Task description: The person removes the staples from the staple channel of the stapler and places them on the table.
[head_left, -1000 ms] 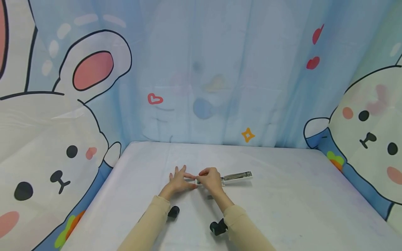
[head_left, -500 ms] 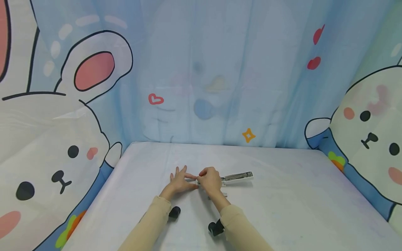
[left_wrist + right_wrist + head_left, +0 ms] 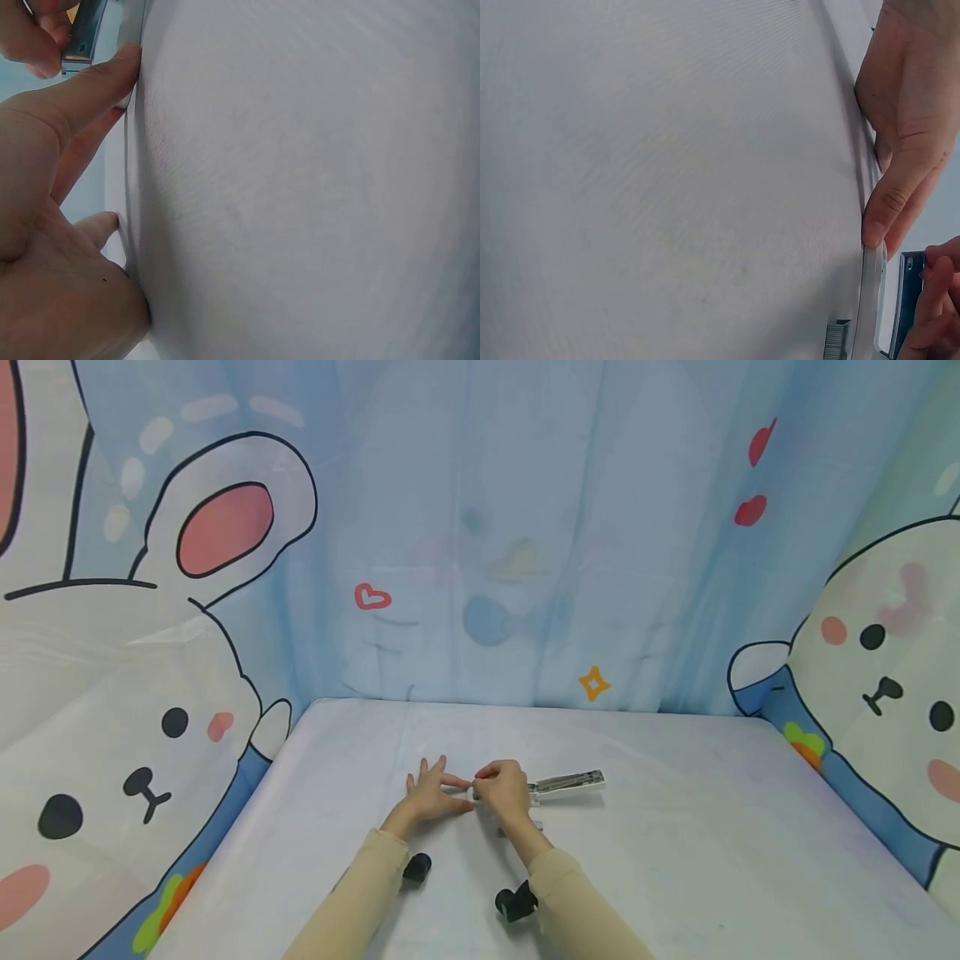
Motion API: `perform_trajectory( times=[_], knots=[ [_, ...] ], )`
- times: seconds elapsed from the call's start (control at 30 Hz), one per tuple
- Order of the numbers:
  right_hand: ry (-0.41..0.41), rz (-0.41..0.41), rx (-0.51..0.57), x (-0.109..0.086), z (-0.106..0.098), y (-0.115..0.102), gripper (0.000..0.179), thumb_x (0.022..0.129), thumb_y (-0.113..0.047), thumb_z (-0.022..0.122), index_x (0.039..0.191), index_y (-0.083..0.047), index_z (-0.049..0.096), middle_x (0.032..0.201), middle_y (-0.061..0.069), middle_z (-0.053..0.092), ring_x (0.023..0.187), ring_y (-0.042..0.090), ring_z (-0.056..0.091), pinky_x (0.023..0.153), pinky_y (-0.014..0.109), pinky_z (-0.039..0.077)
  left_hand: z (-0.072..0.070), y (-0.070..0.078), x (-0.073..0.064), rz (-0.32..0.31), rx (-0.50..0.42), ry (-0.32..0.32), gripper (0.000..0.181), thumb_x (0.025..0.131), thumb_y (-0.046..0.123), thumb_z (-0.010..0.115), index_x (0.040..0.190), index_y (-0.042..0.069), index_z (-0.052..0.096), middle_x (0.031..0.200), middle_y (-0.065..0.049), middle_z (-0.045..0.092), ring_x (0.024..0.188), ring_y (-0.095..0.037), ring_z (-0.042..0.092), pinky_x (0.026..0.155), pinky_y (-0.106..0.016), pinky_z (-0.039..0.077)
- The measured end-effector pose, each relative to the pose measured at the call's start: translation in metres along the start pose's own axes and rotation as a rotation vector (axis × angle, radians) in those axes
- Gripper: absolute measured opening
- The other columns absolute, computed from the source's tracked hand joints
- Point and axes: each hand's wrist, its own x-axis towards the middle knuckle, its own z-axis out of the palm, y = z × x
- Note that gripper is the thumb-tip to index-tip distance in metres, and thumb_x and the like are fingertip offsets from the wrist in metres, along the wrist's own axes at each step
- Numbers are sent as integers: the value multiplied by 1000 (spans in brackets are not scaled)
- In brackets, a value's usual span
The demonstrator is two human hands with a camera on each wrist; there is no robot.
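Note:
A stapler (image 3: 570, 782) with a silver top arm and a pale base lies on the table in the head view, its long arm pointing right. My left hand (image 3: 430, 797) pinches the left end of the base between thumb and index finger, the other fingers spread out. Just above that end, my right hand (image 3: 504, 789) pinches the stapler's metal part with bent fingertips. The right wrist view shows a dark metal channel (image 3: 909, 292) raised over the base (image 3: 866, 300). My right hand hides the stapler's middle in the head view.
A strip of staples (image 3: 837, 341) lies close beside the base, partly behind my right wrist in the head view. Black wrist cameras (image 3: 417, 867) hang under both sleeves. The white table (image 3: 712, 827) meets a blue curtain (image 3: 480, 568) printed with rabbits at the back.
My right wrist has shifted slightly left, uncovering more of the staple strip. Both hands keep their hold on the stapler, which has stayed in place.

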Motion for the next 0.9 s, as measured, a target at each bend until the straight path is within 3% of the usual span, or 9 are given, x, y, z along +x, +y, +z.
perform_trajectory(
  times=[0.4,0.9],
  knots=[
    [72,-49,-91,-1,3,-1,6,72,-9,73,76,-6,69,65,3,68,54,17,59,45,30,43,2,2,1,5,-1,-4,38,80,29,82,110,9,75,159,-27,20,147,-49,-4,112,-67,-6],
    [97,-55,-83,1,-1,5,6,73,-10,75,75,-6,71,70,5,70,58,19,61,49,32,45,0,2,0,-3,-2,-3,34,80,27,81,111,12,76,160,-26,18,147,-48,-5,112,-66,-7]
  ],
)
